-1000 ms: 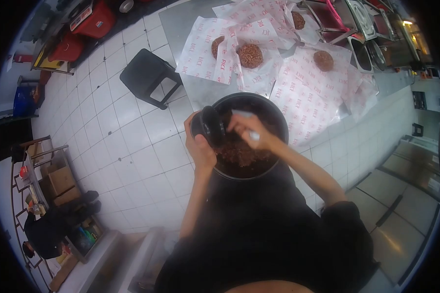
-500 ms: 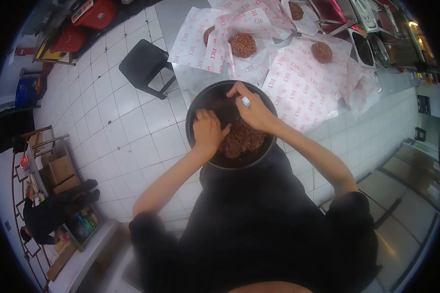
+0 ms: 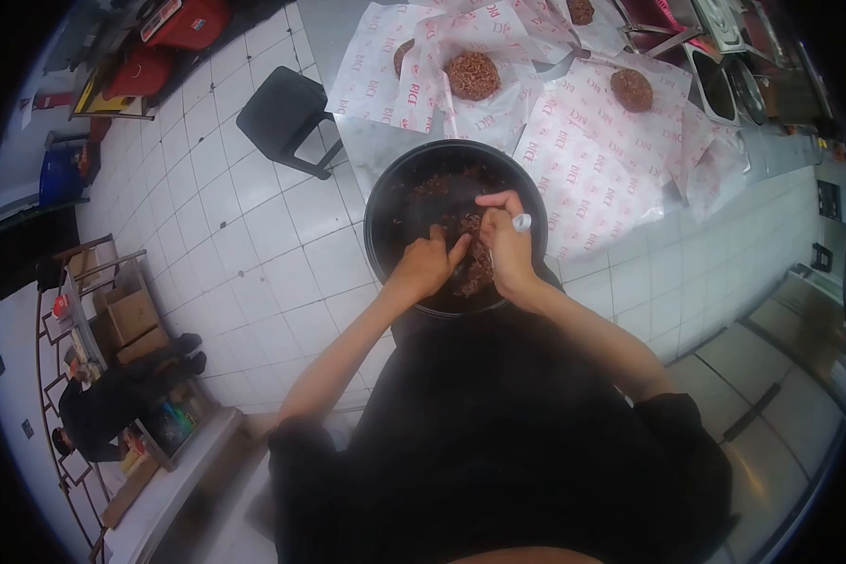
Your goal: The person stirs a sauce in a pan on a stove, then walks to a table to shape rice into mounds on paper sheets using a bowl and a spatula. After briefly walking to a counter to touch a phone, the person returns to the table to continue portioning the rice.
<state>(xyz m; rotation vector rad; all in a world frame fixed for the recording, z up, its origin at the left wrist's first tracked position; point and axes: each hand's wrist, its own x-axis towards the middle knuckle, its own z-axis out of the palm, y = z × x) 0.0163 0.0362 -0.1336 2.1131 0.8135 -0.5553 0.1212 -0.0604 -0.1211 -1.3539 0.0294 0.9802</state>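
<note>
The left hand (image 3: 430, 263) lies low in the bowl at about 7 o'clock, fingers curled down into the brown grain mix (image 3: 439, 188) and thumb spread toward the other hand. Whether it grips anything beneath, I cannot tell. A second ago it holds a round black cup up at the rim; that cup no longer shows, so it is either buried under the palm or set down out of sight.

The right hand (image 3: 506, 246) is closed around a small white utensil (image 3: 521, 222), whose end pokes out past the knuckles. Half a second ago it works at the far side, near 12 o'clock. It now sits at about 4 o'clock, just beside the left hand, so both press into the same near patch of mix.

The black bowl (image 3: 376, 202) rests at the near edge of the steel counter (image 3: 321, 28). Red-printed papers (image 3: 583, 169) spread from its 12 to 3 o'clock, bearing formed mounds (image 3: 472, 75) and (image 3: 632, 89). A black stool (image 3: 287, 117) stands at 10 o'clock on the tiles. Another person (image 3: 103, 404) sits well apart at 8 o'clock.
</note>
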